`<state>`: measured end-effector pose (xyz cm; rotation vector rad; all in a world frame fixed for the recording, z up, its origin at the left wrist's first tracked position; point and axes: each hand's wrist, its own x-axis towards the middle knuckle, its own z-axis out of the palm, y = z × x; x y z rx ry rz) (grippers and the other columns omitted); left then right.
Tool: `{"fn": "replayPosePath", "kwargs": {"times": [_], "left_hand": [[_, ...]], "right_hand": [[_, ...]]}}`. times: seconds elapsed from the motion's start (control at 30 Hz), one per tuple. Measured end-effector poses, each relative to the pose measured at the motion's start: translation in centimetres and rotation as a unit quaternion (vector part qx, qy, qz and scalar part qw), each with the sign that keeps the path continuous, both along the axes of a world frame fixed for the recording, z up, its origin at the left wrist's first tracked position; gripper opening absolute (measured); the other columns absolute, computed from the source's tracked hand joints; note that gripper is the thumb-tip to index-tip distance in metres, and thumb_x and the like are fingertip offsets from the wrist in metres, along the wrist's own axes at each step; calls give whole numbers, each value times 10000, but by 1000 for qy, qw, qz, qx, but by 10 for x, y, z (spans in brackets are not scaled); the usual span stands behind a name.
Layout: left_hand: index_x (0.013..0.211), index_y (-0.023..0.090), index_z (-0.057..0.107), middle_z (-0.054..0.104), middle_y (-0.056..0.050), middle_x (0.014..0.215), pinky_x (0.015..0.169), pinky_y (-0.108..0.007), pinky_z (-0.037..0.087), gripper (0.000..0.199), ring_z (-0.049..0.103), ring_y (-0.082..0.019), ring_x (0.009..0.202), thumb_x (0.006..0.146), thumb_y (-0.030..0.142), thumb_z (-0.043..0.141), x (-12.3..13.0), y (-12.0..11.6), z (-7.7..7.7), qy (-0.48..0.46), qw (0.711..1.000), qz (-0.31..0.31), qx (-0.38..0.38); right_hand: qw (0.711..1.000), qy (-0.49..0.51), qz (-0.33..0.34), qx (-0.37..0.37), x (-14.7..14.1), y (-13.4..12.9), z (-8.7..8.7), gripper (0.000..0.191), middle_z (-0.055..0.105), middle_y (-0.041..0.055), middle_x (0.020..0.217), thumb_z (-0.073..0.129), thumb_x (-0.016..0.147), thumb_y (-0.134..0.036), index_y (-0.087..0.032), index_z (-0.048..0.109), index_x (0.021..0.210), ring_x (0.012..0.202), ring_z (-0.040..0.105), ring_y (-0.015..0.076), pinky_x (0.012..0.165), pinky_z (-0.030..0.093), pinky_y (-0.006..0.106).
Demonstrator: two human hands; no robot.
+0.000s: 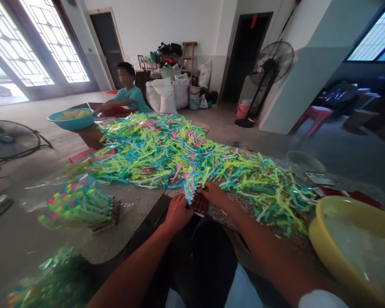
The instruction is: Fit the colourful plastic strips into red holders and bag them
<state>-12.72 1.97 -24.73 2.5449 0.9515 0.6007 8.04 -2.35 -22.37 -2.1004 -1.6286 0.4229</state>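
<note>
A dark red board with rows of small holes (200,205) is at the near table edge, in front of my lap. My left hand (179,210) is closed at its left edge, with the fingertips by the strips standing there. Over the board's upper right side, my right hand (214,194) has its fingers bent together; whatever they pinch is too small to make out. Blue, white and pink plastic strips (190,186) stand up at the board's left side. Beyond both hands spreads a large heap of green, yellow and blue strips (154,149).
Bundled strips in clear plastic (80,205) stand on the left, with another bundle (51,280) below. A yellow basin (321,231) is at the right. Across the heap, a person in a teal shirt (133,97) sits near a blue basin (72,122). A standing fan (269,68) is farther back.
</note>
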Motion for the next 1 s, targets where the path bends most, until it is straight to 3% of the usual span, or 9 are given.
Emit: {"fn": "replayPosePath", "kwargs": {"times": [0.37,0.5,0.67,0.73,0.83,0.93,1.0], "left_hand": [[1010,182,680,695,-93,1083,1008,-407,467,195,586,-274,1113,817,203,666,0,1,-4,-14,1000,-10,12],[983,184,679,694,-94,1060,997,-402,470,164,594,-273,1104,824,221,667,0,2,-3,-10,1000,-16,24],[960,176,678,696,-112,1040,948,-424,485,139,610,-284,1047,839,229,635,-2,7,-9,0,998,-27,61],[929,176,674,693,-120,1027,921,-431,491,119,614,-288,1020,848,247,623,-3,11,-13,-3,997,-30,70],[911,180,677,691,-116,994,899,-428,498,123,617,-289,998,858,270,612,-4,13,-17,-7,996,-43,75],[952,184,686,698,-110,1012,914,-427,500,154,615,-290,1026,859,276,605,-4,11,-15,-17,996,-41,79],[962,189,685,701,-101,1004,920,-421,500,156,618,-284,1029,859,266,596,-4,9,-13,-21,996,-40,81]], "right_hand": [[988,-124,47,-77,-9,7,-1,217,675,123,1125,496,1004,-303,-157,624,1100,1057,614,220,844,391,278],[986,-132,52,-83,-11,10,-2,290,684,144,1166,452,1024,-338,-147,636,1143,1079,628,235,868,415,294],[990,-106,68,-67,3,10,4,276,700,110,1190,543,961,-292,-166,670,1172,1093,637,223,895,442,275],[995,-91,28,-32,26,8,11,300,701,77,1210,526,954,-249,-189,666,1212,1103,634,197,919,443,253],[985,-107,-138,-6,84,-7,26,332,692,72,1223,438,978,-209,-201,678,1207,1139,620,184,962,435,245],[929,-155,-326,-79,153,-35,39,367,648,133,1251,396,981,-181,-180,670,1224,1137,626,216,944,454,279],[904,-168,-371,-132,192,-54,43,384,597,195,1297,435,957,-175,-132,636,1281,1111,643,255,909,476,316]]}}
